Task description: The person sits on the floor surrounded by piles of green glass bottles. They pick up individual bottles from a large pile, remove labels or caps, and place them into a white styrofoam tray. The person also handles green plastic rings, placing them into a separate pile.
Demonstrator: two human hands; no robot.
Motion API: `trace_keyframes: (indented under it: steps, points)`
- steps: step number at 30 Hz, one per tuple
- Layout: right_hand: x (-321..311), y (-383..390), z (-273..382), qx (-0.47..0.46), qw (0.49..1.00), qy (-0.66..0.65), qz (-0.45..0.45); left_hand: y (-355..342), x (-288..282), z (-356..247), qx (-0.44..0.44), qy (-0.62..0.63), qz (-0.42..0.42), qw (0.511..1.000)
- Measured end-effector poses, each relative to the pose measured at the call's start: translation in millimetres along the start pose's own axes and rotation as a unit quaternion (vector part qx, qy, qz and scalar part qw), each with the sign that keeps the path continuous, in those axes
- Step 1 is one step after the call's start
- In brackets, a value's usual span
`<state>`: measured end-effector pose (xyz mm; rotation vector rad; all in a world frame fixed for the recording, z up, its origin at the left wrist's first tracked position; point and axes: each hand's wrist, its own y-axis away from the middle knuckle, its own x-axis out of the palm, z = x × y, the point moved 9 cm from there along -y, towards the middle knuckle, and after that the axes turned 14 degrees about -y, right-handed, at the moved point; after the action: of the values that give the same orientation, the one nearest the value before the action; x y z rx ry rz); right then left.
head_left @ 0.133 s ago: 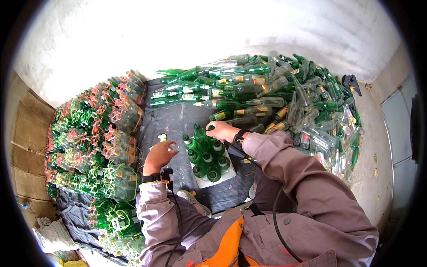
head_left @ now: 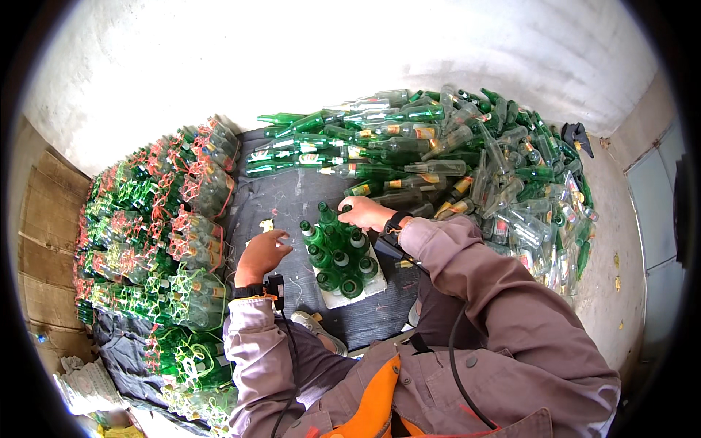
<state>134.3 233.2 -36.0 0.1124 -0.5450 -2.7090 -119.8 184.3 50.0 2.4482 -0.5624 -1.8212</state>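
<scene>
Head view: we see upright green bottles (head_left: 337, 252) clustered on a white tray (head_left: 349, 298). Our right hand (head_left: 366, 212) is closed around one bottle neck at the cluster's far edge. Our left hand (head_left: 261, 253) hovers open just left of the cluster. Loose bottles (head_left: 453, 160) are heaped beyond it.

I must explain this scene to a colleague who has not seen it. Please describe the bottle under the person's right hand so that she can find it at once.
Start at the big pile of green and clear bottles lying on their sides at the upper right. In front of it, upright green bottles stand clustered on a white block. The right hand covers the top of the bottle at the cluster's far edge, the only one being touched.
</scene>
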Motion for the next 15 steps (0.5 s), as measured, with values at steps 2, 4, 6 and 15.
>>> trace_keyframes:
  steps: [2, 4, 6, 15]
  points:
    - [0, 7, 14, -0.031, 0.998, 0.048, -0.008, 0, 2, 6, -0.010, 0.004, 0.000, 1.000]
    - [-2, 14, 26, -0.037, 0.997, 0.057, -0.018, -2, 2, 11, -0.015, 0.010, -0.006, 1.000]
    - [-5, 17, 34, -0.043, 0.997, 0.051, -0.026, -3, -2, 15, -0.016, 0.018, -0.017, 1.000]
    - [-9, 23, 55, -0.045, 0.998, -0.036, -0.031, 28, -71, 26, -0.015, 0.241, -0.167, 0.956]
